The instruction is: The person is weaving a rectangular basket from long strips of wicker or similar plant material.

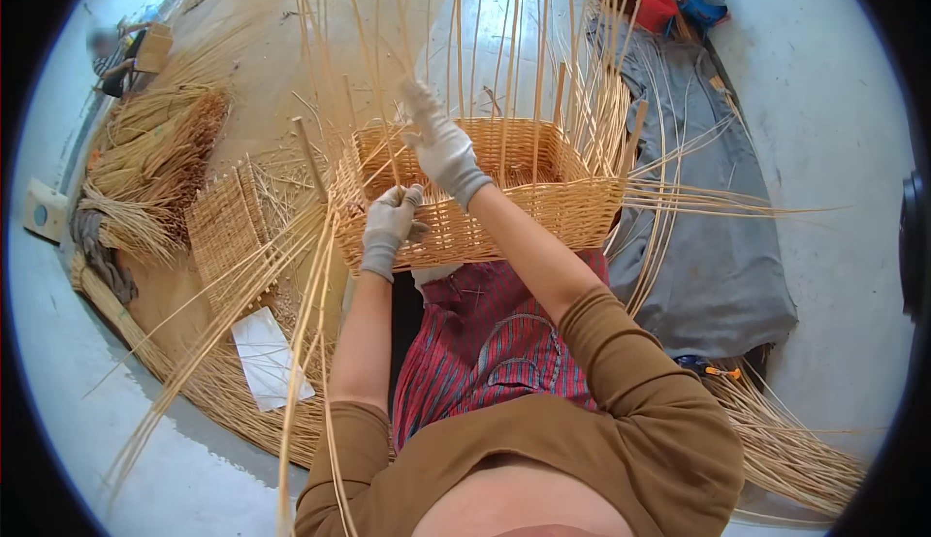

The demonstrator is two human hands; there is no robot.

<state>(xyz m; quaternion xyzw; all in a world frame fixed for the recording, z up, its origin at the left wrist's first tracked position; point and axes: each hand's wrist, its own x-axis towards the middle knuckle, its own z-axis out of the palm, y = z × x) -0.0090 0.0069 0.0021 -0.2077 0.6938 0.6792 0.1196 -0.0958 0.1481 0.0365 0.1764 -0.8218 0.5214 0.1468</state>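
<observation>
A rectangular wicker basket (475, 215), half woven, stands in front of me with tall upright canes (511, 43) rising from its walls. Thick wooden stakes (308, 157) stick up near its corners. In a grey-white work glove, my left hand (391, 222) is closed at the near left part of the rim, gripping a thin wicker cane. My right hand (438, 140), gloved alike, is raised over the basket's left half with fingers stretched out, next to the uprights. Whether its fingertips touch a cane is unclear. Loose cane ends (305, 295) trail from the left corner.
Bundles of cane (155, 164) lie at the left, beside a flat woven panel (228, 227) and a white sheet (270, 358). A grey cloth (703, 246) covers something at the right, with more canes (795, 440) below. A person (114, 62) sits far left.
</observation>
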